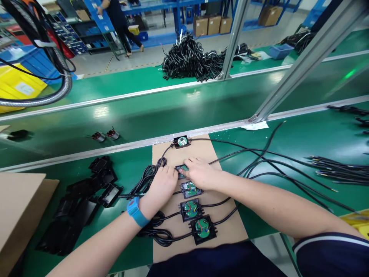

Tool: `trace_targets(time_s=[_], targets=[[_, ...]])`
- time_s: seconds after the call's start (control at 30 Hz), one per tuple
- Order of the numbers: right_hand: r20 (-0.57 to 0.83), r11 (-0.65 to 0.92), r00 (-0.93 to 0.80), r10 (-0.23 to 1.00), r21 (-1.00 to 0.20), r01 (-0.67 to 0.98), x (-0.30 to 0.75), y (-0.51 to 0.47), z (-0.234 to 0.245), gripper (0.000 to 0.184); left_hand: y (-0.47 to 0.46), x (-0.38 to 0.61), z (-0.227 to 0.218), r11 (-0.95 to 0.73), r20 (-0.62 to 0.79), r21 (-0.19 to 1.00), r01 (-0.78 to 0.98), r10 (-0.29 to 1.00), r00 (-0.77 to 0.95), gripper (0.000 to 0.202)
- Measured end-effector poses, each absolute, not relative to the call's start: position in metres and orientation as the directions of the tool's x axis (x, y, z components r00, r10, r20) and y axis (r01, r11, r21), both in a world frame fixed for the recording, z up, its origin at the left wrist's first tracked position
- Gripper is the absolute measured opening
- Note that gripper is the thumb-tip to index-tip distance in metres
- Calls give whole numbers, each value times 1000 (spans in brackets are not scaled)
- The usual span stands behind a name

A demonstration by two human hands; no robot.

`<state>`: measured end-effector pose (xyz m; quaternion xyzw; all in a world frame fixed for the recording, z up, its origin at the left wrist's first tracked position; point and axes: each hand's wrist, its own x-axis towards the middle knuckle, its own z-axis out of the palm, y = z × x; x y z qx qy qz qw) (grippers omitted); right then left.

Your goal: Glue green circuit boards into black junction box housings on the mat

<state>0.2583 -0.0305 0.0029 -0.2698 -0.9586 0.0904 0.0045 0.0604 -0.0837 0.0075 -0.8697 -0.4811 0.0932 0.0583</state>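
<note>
A column of black plastic housings lies on a cardboard sheet (164, 254), each with a green circuit board inside. My right hand (201, 174) is bent over the second housing from the far end (182, 168), thumb and fingers closed about it. At its left edge is my left hand (162, 186), fingers curled together; their tips and whatever they hold are hidden. Nearer to me sit a third housing (190, 189), another housing (191, 209) and the closest one (203, 229). The farthest housing (182, 141) lies by the metal rail. Black cables run out from both sides.
Empty black cases (86, 188) are heaped at left beside a cardboard box (20, 207). Coiled cables (147, 177) lie left of the sheet, and cut cables (340, 169) at right. A metal post (302, 65) rises from the rail. Two small motor-like parts (105, 134) stand beyond it.
</note>
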Motion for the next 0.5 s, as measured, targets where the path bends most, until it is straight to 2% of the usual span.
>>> trace_targets(time_s=[0.17,0.27,0.37,0.5], targets=[[-57,843,-866,497,-203,498,260,-32,4,37,-96,72,3,-541,-139,-293,788,840,524,26],[-40,836,-864,502,-235,496,262,-34,3,37,-95,75,8,-501,-158,-299,812,866,475,26],[-26,816,-855,518,-282,504,263,-35,-1,36,-89,68,14,-525,-168,-160,836,849,501,22],[4,782,-845,535,-381,493,267,-33,-9,37,-79,50,22,-537,-127,146,831,823,554,14]])
